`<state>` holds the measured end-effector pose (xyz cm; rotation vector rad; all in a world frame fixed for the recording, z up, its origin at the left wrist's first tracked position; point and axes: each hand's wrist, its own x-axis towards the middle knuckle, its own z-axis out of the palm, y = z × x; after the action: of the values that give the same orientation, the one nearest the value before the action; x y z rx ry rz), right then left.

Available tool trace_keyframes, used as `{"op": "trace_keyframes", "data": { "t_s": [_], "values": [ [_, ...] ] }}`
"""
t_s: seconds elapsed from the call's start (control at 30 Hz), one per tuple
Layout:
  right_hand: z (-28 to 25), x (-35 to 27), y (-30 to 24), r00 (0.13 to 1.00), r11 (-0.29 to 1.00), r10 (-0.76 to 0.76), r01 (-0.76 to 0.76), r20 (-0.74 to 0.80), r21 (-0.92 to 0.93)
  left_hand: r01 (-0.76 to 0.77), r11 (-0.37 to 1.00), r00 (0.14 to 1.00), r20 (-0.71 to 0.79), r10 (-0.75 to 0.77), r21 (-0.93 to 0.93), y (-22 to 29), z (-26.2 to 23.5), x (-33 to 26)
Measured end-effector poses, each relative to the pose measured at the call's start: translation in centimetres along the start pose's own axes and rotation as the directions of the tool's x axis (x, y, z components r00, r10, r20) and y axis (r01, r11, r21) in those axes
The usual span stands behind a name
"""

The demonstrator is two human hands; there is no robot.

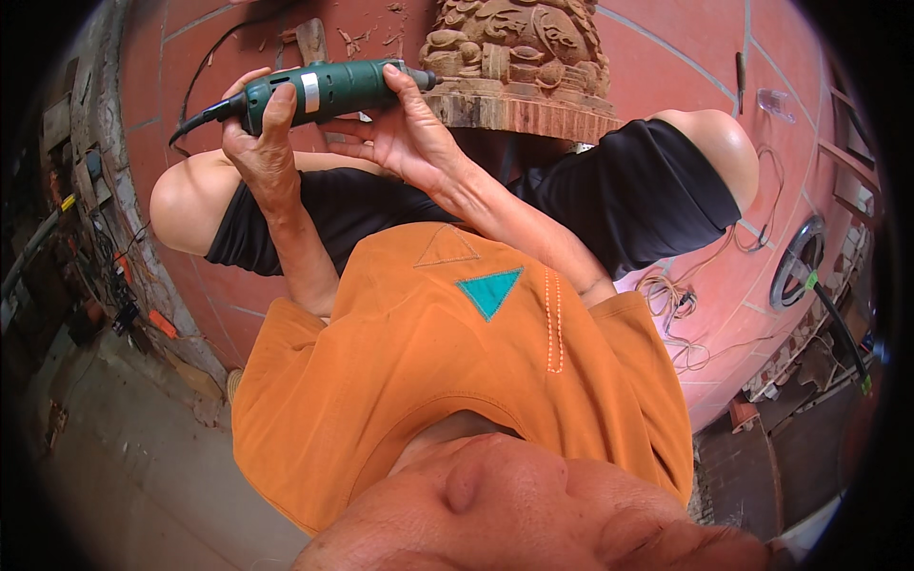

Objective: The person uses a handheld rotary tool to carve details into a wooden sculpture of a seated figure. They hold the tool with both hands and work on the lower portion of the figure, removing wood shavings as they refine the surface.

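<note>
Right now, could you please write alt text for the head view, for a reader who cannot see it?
Both hands hold a green power tool: the left hand grips its corded rear, the right hand steadies its front near a carved wooden block. Below are an orange shirt, black shorts and a red tiled floor.

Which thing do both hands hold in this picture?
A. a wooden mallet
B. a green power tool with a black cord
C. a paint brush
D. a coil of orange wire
B: the left hand and the right hand both grip the green power tool, close to the carved wooden piece.
</note>
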<state>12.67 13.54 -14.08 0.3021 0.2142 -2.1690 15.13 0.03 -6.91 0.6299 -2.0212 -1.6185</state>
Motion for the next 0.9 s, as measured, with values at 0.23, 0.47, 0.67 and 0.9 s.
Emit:
{"op": "trace_keyframes", "data": {
  "t_s": [0.23, 0.47, 0.67, 0.9],
  "values": [
    [-0.11, 0.14, 0.03, 1.000, 1.000, -0.015, 0.015, -0.012, -0.007, 0.013, 1.000, 1.000, 0.001, -0.013, -0.008, -0.09, 0.06, -0.01],
    [-0.02, 0.01, -0.06, 0.999, 1.000, -0.022, 0.022, -0.036, -0.019, -0.001, 0.999, 1.000, 0.000, 0.001, 0.034, -0.39, 0.07, -0.04],
    [-0.32, -0.08, 0.23, 1.000, 1.000, -0.010, 0.010, -0.019, -0.005, 0.011, 0.999, 1.000, 0.006, -0.011, 0.041, -0.39, -0.06, -0.06],
    [-0.19, -0.36, 0.56, 1.000, 1.000, -0.010, 0.010, -0.020, 0.015, 0.042, 0.994, 0.999, 0.007, -0.043, 0.102, -0.02, -0.26, -0.24]
  ]
}}
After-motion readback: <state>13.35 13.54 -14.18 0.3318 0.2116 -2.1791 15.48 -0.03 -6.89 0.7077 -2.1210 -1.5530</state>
